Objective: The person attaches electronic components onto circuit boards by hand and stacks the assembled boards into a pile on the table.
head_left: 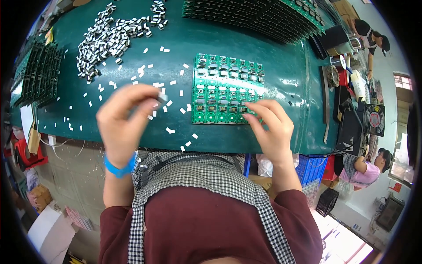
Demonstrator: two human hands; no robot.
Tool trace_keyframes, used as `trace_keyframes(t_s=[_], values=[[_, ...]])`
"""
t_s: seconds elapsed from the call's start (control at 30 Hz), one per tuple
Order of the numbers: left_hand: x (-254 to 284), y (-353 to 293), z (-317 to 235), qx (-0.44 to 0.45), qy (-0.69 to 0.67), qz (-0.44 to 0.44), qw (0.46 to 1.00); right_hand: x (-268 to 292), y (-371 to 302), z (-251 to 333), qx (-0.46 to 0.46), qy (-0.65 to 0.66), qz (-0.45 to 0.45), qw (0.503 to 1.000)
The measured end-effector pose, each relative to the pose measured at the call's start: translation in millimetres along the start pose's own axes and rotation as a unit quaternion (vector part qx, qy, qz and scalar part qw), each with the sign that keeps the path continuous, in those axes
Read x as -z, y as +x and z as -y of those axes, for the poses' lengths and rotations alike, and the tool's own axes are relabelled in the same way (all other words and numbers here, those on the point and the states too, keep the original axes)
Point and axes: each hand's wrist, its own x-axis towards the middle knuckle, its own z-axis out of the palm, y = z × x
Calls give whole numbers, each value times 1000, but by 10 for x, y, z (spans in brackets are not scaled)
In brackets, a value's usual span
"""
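A green circuit board panel lies flat on the dark green table, made of several small boards with components. My right hand rests on the panel's near right corner, fingertips pressing a small part into a board. My left hand, with a blue wristband, hovers left of the panel and pinches a small grey component between thumb and fingers. Small white paper bits lie scattered on the table between my hands.
A heap of small grey components lies at the far left. Stacks of green panels stand at the back and far left. A small fan and tools sit right. Two other people work at the right.
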Motion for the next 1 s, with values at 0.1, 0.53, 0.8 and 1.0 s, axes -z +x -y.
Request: trace_keyframes(t_s=[0.1,0.53,0.8,1.0], values=[[-300,-167,-54,-56,-34,81,995,-80,-6,261,-43,291,4,956],[-487,-251,117,-98,-59,110,987,-401,-66,424,-232,626,34,744],[-491,-237,179,-189,-29,119,974,-383,-49,286,-307,778,166,522],[-516,-221,174,-243,-1,101,965,-373,-65,437,-271,722,98,629]])
